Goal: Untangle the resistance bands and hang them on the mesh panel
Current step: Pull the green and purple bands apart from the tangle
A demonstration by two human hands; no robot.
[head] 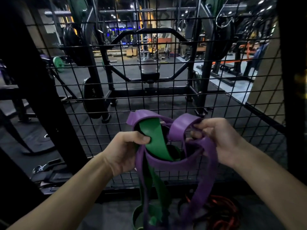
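Left hand (123, 151): grip closed, thumb pinching the green band (153, 140).
Right hand (219, 138): grip closed, fingers curled round a loop of the purple band (182, 128).
Between the grips: both bands interlaced, tails hanging below toward the floor.
Beyond: mesh panel (166, 100), nothing hung yet.
Below right: red cord (222, 211) on the floor.
Risk, judged: pulling the grips apart may cinch the knot; a dangling tail may snag the cord; a stretched band may snap back.

One head-worn wide-angle view is provided, directed forward and down; the hands are seen close, the mesh panel (166, 63) just beyond.
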